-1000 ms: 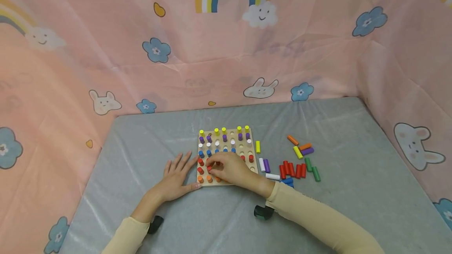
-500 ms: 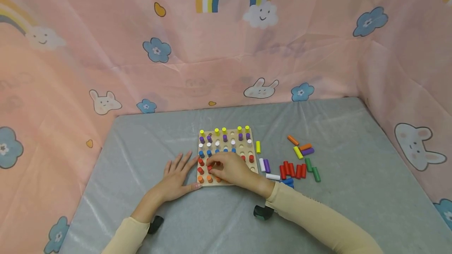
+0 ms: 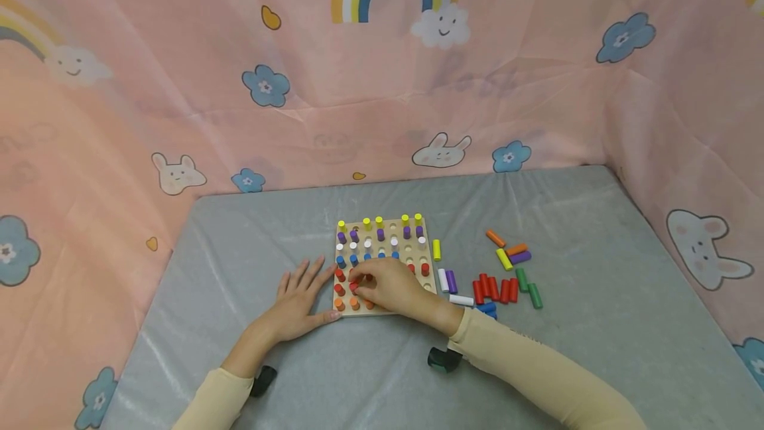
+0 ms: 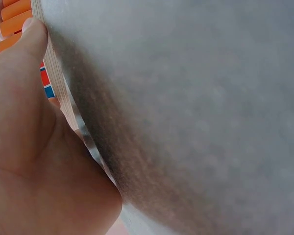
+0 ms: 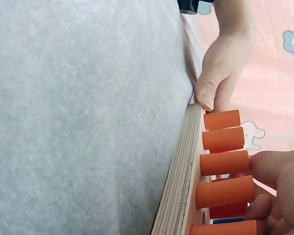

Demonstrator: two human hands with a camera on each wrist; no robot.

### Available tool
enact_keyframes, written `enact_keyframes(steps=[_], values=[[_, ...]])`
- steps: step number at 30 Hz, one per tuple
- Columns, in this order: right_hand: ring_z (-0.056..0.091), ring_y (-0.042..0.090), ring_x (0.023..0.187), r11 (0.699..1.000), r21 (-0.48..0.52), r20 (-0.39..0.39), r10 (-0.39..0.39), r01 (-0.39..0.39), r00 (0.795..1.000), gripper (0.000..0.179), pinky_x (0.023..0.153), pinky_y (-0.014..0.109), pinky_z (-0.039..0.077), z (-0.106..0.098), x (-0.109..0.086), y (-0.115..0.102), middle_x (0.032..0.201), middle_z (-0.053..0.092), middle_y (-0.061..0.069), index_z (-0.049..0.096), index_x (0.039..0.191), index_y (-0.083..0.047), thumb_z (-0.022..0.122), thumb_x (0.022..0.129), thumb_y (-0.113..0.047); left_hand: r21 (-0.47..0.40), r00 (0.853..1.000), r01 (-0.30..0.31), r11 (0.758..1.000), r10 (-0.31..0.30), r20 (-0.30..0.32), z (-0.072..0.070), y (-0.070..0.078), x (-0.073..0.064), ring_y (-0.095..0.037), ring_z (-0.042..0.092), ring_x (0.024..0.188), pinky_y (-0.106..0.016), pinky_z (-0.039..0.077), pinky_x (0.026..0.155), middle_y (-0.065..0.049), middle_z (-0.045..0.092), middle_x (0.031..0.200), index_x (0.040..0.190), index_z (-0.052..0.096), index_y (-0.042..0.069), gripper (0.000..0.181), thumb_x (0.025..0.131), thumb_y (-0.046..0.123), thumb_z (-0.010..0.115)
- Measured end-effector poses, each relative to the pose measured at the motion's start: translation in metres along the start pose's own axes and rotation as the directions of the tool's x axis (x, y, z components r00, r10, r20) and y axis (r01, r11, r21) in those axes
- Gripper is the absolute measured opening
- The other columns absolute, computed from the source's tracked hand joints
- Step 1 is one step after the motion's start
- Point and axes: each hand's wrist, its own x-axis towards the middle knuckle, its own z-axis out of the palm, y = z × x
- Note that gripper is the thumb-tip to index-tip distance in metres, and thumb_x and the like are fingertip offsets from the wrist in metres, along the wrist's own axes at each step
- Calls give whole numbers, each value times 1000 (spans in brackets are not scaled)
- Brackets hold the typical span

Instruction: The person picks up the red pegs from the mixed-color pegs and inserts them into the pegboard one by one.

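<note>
A wooden pegboard [image 3: 393, 232] lies on the grey table, with rows of yellow, purple, white, blue, red and orange pegs standing in it. My right hand [image 3: 394, 284] reaches over the lower part of the board. Its thumb and fingertips pinch a red peg [image 3: 354, 287] in the second row from the front. The right wrist view shows the front orange pegs [image 5: 224, 163] upright, partly screening those fingers. My left hand [image 3: 303, 300] lies flat with fingers spread at the board's left side. Its thumb [image 4: 34, 41] touches the board's edge.
Right of the board lie loose pegs: a yellow peg [image 3: 436, 249], a white one [image 3: 443, 279], several red ones [image 3: 493, 288], two green ones [image 3: 534, 295] and some blue ones [image 3: 486, 308]. Orange pegs [image 3: 495, 238] lie farther back. A pink printed cloth [image 3: 334, 118] encloses the table.
</note>
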Motion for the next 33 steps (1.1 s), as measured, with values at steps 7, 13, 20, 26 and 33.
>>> enact_keyframes(steps=[7,13,20,26,33], values=[[63,8,79,1000,3,-16,5,-5,1000,14,71,19,48,1,-1,1,90,74,-6,76,99,-16,77,86,-19,14,1000,12,1000,-12,10,1,0,1,-40,7,155,-71,6,116,-10,11,169,160,20,24,89,89,55,65],[63,11,80,1000,31,-41,5,-4,999,12,71,19,48,0,-3,0,90,74,-4,75,97,-16,77,86,-18,10,1000,-3,1000,3,-1,0,0,0,-42,8,154,-71,7,116,-11,12,168,159,21,24,89,89,56,65],[59,14,72,999,37,-96,-9,13,995,14,61,18,43,-12,-6,0,85,71,-5,75,99,-17,77,86,-17,-22,998,-39,999,38,-42,3,-2,-2,-46,11,151,-73,7,113,-16,17,166,159,24,24,87,88,57,65],[61,18,73,998,55,-100,32,-27,994,14,62,18,42,-24,-13,2,88,72,-6,75,100,-17,77,87,-17,-33,998,-47,998,45,-47,4,-3,-1,-45,11,151,-73,7,113,-15,17,166,159,23,25,88,88,59,63],[59,19,71,997,57,-140,52,-45,989,14,60,18,41,-38,-24,10,91,74,-3,76,99,-15,78,85,-15,-14,1000,-18,1000,18,-18,1,1,-1,-43,8,153,-72,6,115,-14,14,167,159,22,25,89,88,58,64]])
